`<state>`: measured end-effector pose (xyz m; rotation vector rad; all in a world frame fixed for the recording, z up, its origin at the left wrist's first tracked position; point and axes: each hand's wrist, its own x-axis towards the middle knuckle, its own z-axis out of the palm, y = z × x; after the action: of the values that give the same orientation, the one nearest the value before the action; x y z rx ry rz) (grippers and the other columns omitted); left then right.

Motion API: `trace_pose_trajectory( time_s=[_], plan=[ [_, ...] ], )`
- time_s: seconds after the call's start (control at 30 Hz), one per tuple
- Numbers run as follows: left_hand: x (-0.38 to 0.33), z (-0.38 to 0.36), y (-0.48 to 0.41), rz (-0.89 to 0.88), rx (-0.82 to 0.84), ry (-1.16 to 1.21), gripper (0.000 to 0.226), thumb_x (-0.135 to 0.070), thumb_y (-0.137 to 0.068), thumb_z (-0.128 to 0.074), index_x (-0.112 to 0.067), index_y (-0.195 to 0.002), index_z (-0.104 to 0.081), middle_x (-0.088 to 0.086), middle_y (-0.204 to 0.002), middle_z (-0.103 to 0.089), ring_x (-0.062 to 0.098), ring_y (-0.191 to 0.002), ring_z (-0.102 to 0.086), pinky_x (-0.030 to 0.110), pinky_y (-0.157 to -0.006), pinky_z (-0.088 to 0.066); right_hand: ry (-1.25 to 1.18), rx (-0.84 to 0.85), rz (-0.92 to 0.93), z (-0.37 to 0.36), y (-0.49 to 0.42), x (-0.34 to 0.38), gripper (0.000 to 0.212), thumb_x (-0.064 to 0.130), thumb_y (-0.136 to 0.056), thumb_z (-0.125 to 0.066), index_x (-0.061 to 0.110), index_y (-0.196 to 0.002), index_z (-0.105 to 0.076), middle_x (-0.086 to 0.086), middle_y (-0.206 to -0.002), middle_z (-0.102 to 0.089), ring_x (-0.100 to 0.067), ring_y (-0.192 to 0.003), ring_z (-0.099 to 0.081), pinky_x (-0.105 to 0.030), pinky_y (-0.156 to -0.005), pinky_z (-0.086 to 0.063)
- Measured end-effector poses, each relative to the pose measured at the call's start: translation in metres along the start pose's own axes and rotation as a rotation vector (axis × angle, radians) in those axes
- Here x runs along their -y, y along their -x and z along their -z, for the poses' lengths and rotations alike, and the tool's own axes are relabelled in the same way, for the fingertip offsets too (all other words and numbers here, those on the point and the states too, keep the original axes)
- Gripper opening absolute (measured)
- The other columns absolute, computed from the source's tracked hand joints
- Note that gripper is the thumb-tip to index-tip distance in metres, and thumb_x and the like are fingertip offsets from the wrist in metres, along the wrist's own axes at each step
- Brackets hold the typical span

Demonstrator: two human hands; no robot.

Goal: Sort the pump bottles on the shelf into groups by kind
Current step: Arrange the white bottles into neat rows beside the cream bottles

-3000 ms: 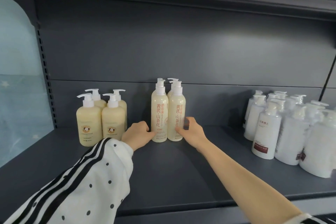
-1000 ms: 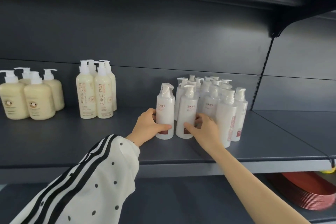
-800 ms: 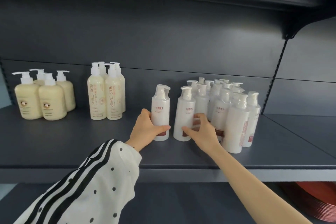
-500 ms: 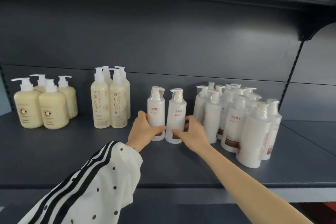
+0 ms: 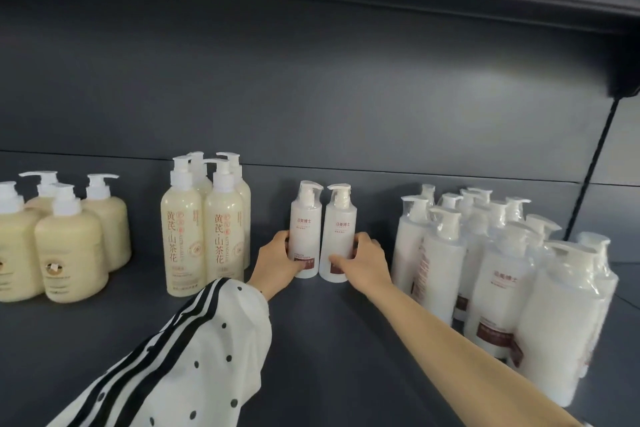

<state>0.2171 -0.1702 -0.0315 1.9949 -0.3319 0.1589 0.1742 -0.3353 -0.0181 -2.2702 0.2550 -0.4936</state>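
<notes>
In the head view, a dark grey shelf [image 5: 346, 350] is seen with pump bottles stood on it in four clusters. Two slim white bottles are held upright side by side near the back edge of the shelf, about midway along it, with their sides almost touching. The left white bottle [image 5: 305, 218] is gripped low down by the left hand [image 5: 277, 263], with the thumb laid across the front and the fingers wrapped round the far side. The right white bottle [image 5: 341, 229] is gripped at the same height by the right hand [image 5: 363, 262], curled round it in the same way. Whether the bases rest on the shelf cannot be told.

Toward the right end, a crowded group of wrapped white bottles [image 5: 502, 270] is spread from the back edge almost to the front edge, apart from the held pair. Left of the pair, four tall cream bottles [image 5: 204, 236] with red characters are set in a tight block. Squat cream bottles [image 5: 69, 246] are grouped at the left end. The left arm is covered by a dotted, striped sleeve [image 5: 194, 357].
</notes>
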Motion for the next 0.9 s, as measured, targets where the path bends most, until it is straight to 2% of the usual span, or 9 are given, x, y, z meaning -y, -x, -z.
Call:
trace_pose_trajectory(
  time_s=[0.2,0.33,0.47,0.53,0.6,0.7,0.9],
  plan=[
    [0.007,-0.002,-0.017,-0.008,-0.024,-0.019,0.067,-0.015,-0.072,-0.082,-0.011,-0.127,-0.044,0.003,-0.12,-0.061,0.02,-0.108,-0.061,0.029,-0.091,-0.05,-0.019,-0.013,0.017,-0.008,-0.02,-0.005,0.049,0.026,-0.079,-0.075,0.012,-0.12,-0.053,-0.007,-0.114,-0.05,-0.023,-0.102,-0.057,-0.033,-0.089,-0.049],
    [0.011,0.001,-0.022,0.0,-0.01,-0.062,0.057,-0.022,-0.07,-0.084,-0.013,-0.11,-0.045,0.002,-0.109,-0.062,0.017,-0.099,-0.063,0.025,-0.08,-0.05,-0.027,-0.017,0.034,-0.008,-0.023,-0.007,0.048,0.026,-0.078,-0.076,0.013,-0.119,-0.055,-0.006,-0.113,-0.052,-0.021,-0.101,-0.057,-0.033,-0.089,-0.05],
    [0.006,0.002,-0.017,0.018,0.003,-0.178,0.047,-0.025,-0.075,-0.078,-0.011,-0.105,-0.043,0.002,-0.102,-0.061,0.018,-0.094,-0.062,0.022,-0.069,-0.045,-0.036,0.025,0.054,-0.003,-0.018,-0.009,0.049,0.025,-0.081,-0.073,0.014,-0.124,-0.054,-0.005,-0.114,-0.056,-0.02,-0.104,-0.058,-0.03,-0.088,-0.049],
    [0.002,0.004,-0.011,0.0,0.003,-0.272,0.037,-0.024,-0.079,-0.073,-0.01,-0.1,-0.046,0.003,-0.096,-0.061,0.019,-0.091,-0.062,0.019,-0.061,-0.041,-0.014,0.05,0.057,0.001,-0.012,-0.011,0.046,0.025,-0.083,-0.071,0.012,-0.123,-0.054,-0.002,-0.111,-0.059,-0.017,-0.1,-0.059,-0.028,-0.083,-0.049],
    [-0.003,0.008,-0.002,-0.018,0.03,-0.369,0.028,-0.026,-0.082,-0.068,-0.011,-0.099,-0.052,0.002,-0.096,-0.062,0.018,-0.089,-0.061,0.022,-0.064,-0.044,0.039,0.065,0.068,0.007,-0.003,-0.012,0.04,0.023,-0.085,-0.068,0.011,-0.121,-0.055,0.001,-0.103,-0.058,-0.014,-0.092,-0.056,-0.024,-0.076,-0.045],
    [-0.013,0.008,0.015,-0.06,0.114,-0.509,0.023,-0.033,-0.084,-0.062,-0.019,-0.102,-0.056,-0.004,-0.104,-0.062,0.016,-0.093,-0.06,0.03,-0.078,-0.049,0.126,0.069,0.088,0.018,0.014,-0.013,0.037,0.024,-0.087,-0.066,0.014,-0.121,-0.056,0.002,-0.101,-0.056,-0.014,-0.091,-0.056,-0.024,-0.076,-0.045],
    [-0.046,-0.019,0.053,-0.333,0.143,-0.819,0.025,-0.04,-0.087,-0.056,-0.024,-0.106,-0.056,-0.005,-0.11,-0.06,0.017,-0.099,-0.057,0.029,-0.071,-0.04,0.505,0.132,0.275,0.06,0.064,-0.014,0.024,0.029,-0.09,-0.057,0.017,-0.11,-0.063,-0.002,-0.109,-0.06,-0.021,-0.097,-0.06,-0.032,-0.081,-0.051]
  ],
)
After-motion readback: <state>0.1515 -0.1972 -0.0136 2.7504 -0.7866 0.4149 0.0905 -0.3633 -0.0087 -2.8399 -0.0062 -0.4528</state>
